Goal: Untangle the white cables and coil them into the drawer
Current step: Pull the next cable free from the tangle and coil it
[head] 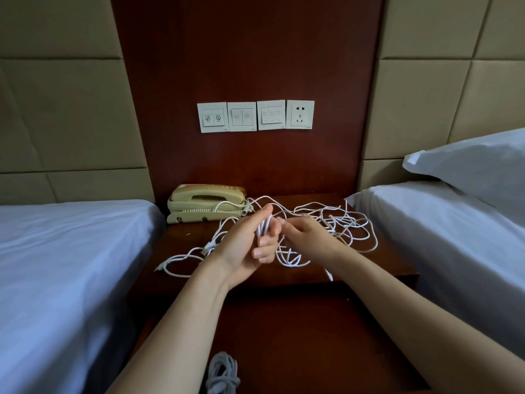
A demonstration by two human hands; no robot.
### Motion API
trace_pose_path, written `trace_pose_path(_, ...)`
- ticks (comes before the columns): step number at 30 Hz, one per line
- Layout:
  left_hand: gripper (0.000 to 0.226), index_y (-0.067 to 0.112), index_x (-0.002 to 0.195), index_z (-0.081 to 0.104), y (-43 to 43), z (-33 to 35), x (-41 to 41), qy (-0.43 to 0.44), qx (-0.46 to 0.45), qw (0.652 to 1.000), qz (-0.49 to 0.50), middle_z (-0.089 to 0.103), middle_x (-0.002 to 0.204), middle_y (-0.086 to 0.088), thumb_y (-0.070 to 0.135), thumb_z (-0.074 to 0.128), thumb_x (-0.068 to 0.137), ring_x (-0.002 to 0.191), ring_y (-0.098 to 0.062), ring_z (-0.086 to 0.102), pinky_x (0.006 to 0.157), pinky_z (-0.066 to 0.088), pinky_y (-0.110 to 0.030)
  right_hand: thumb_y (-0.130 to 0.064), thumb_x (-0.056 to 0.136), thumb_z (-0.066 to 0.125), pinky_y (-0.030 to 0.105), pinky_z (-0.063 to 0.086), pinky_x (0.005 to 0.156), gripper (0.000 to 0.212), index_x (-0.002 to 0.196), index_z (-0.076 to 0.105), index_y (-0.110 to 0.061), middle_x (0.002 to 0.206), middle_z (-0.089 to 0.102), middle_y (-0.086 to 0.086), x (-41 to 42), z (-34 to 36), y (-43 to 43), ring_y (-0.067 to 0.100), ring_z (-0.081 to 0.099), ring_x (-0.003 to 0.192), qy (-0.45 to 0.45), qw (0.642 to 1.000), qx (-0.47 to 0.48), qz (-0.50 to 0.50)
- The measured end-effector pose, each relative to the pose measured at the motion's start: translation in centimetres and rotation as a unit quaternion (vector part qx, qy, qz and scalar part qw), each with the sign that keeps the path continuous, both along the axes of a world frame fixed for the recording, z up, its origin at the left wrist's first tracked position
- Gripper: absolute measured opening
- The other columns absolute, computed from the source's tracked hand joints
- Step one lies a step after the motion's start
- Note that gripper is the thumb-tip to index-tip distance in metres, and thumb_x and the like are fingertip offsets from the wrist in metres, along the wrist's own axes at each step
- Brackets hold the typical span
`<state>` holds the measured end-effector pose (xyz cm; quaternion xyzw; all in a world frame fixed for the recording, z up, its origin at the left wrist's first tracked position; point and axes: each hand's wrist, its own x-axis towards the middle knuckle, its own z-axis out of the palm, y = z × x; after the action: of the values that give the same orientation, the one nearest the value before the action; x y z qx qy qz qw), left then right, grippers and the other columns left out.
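A tangle of thin white cables [345, 227] sprawls over the dark wooden nightstand top [377, 265], with loose ends trailing to its left edge. My left hand [250, 243] is raised above the nightstand and grips several loops of white cable between thumb and curled fingers. My right hand [305, 237], just to its right, pinches a strand that leads into those loops. Below, an open drawer [298, 336] holds one coiled white cable [223, 372] at its front.
A beige corded telephone [206, 203] sits at the nightstand's back left, with cable strands touching it. Beds with white sheets flank both sides [56, 265] [454, 237]; a pillow [477, 169] lies on the right one. Wall switches and a socket [255, 116] are above.
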<state>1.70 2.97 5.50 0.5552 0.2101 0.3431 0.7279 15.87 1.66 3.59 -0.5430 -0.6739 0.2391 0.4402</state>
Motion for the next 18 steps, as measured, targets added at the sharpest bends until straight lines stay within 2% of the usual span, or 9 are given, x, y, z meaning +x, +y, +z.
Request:
trace_pose_path(2,0.047,0.009,0.061,0.043,0.1,0.0,-0.1,-0.033,-0.023,0.999,0.010,0.030,0.038,0.007,0.034,0.032,0.099,0.028,-0.003,0.025,0.033,0.025,-0.015,-0.016,0.099,0.043,0.013,0.028,0.047,0.045,0.056,0.049,-0.024,0.049,0.040,-0.009,-0.4,-0.2,-0.3,0.000,0.037,0.039,-0.069,0.997,-0.032,0.018)
trace_pose_path(4,0.047,0.008,0.063,0.044,0.3,0.1,-0.1,-0.076,-0.056,0.995,0.013,0.032,0.040,0.005,0.034,0.029,0.099,0.030,-0.004,0.027,0.034,0.026,-0.016,-0.018,0.098,0.045,0.023,0.034,0.054,0.039,0.059,0.048,-0.018,0.056,0.045,-0.001,-0.9,-0.7,-0.6,0.004,0.040,0.049,-0.150,0.987,-0.050,0.037)
trace_pose_path(6,0.045,0.008,0.067,0.046,0.5,0.1,-0.1,-0.105,-0.076,0.991,0.037,0.035,0.044,0.004,0.034,0.027,0.099,0.033,-0.006,0.031,0.036,0.028,-0.017,-0.021,0.098,0.046,0.034,0.041,0.065,0.030,0.070,0.054,-0.011,0.068,0.053,0.006,-1.5,-1.2,-0.7,0.015,0.047,0.062,-0.240,0.968,-0.042,0.057)
trace_pose_path(8,0.043,0.009,0.071,0.047,0.9,-0.1,-0.2,-0.120,-0.089,0.986,0.074,0.037,0.048,0.003,0.033,0.026,0.100,0.038,-0.008,0.033,0.039,0.031,-0.018,-0.024,0.098,0.043,0.039,0.046,0.073,0.026,0.080,0.055,-0.011,0.078,0.058,0.006,-2.1,-1.3,-1.0,0.021,0.053,0.072,-0.314,0.946,-0.029,0.074)
trace_pose_path(10,0.041,0.009,0.073,0.048,1.5,-0.3,-0.3,-0.119,-0.096,0.981,0.116,0.039,0.050,0.002,0.032,0.027,0.101,0.041,-0.009,0.036,0.042,0.034,-0.019,-0.030,0.098,0.040,0.043,0.048,0.075,0.026,0.084,0.056,-0.016,0.084,0.059,0.004,-2.6,-0.8,-1.5,0.025,0.056,0.079,-0.360,0.930,-0.012,0.069)
trace_pose_path(14,0.040,0.008,0.073,0.050,2.1,-0.7,0.0,-0.062,-0.076,0.976,0.193,0.048,0.046,-0.001,0.030,0.030,0.101,0.037,-0.011,0.048,0.041,0.041,-0.017,-0.032,0.096,0.044,0.035,0.044,0.070,0.022,0.081,0.058,-0.024,0.086,0.062,0.005,-2.8,0.5,-2.2,0.028,0.057,0.083,-0.391,0.919,0.038,0.026)
trace_pose_path(18,0.045,0.007,0.070,0.051,2.3,-0.6,0.1,-0.031,-0.033,0.969,0.241,0.054,0.041,0.001,0.030,0.029,0.102,0.036,-0.010,0.053,0.052,0.045,-0.025,-0.031,0.093,0.052,0.036,0.043,0.064,0.027,0.070,0.054,-0.018,0.068,0.056,0.002,-2.0,1.6,-2.5,0.022,0.051,0.066,-0.349,0.935,0.063,0.020)
